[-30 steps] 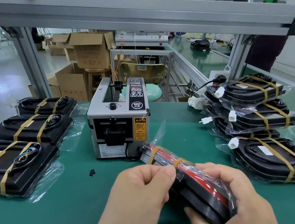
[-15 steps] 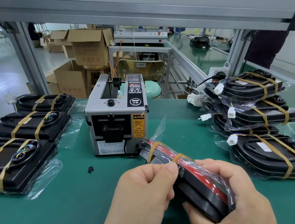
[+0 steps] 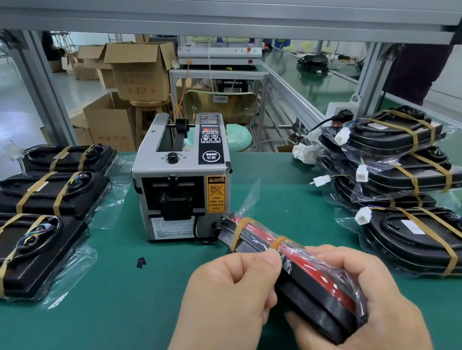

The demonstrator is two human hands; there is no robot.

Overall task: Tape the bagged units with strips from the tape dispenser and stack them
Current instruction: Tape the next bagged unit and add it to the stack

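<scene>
A bagged black and red unit (image 3: 301,280) is held on edge above the green mat, with two tan tape strips around it. My right hand (image 3: 362,313) grips it from below and behind. Fingers of my left hand (image 3: 229,296) are curled, with the thumb pressing the nearer tape strip (image 3: 280,242) against the unit's top edge. The grey tape dispenser (image 3: 183,181) stands just beyond, its outlet facing me. Three taped units (image 3: 48,194) lie in a row at the left. A stack of taped units (image 3: 400,163) sits at the right.
The green mat (image 3: 82,329) covers the bench. A small black scrap (image 3: 141,262) lies on it left of my hands. An aluminium frame (image 3: 230,8) crosses overhead, with posts at back left and right. Cardboard boxes (image 3: 135,72) stand behind the bench.
The held unit and both hands stay almost as they were; my left thumb keeps pressing the tape. The view has shifted slightly.
</scene>
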